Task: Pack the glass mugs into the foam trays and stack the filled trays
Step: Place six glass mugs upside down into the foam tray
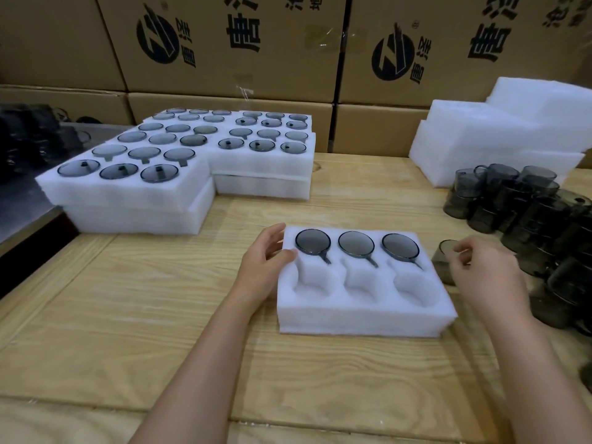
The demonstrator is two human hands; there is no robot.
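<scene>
A white foam tray [362,315] lies on the wooden table in front of me. Its far row holds three smoky glass mugs [356,243]; the three near pockets are empty. My left hand [266,261] rests against the tray's left edge, fingers apart, thumb on the foam. My right hand [487,277] hovers just right of the tray, fingers spread over a loose glass mug [443,256] that stands beside the tray. It does not look gripped.
Many loose smoky mugs [525,213] are piled at the right. Filled foam trays are stacked in piles at the back left [128,193] and back centre [266,174]. Empty foam trays [487,139] stand at the back right. Cardboard boxes [230,43] wall the back.
</scene>
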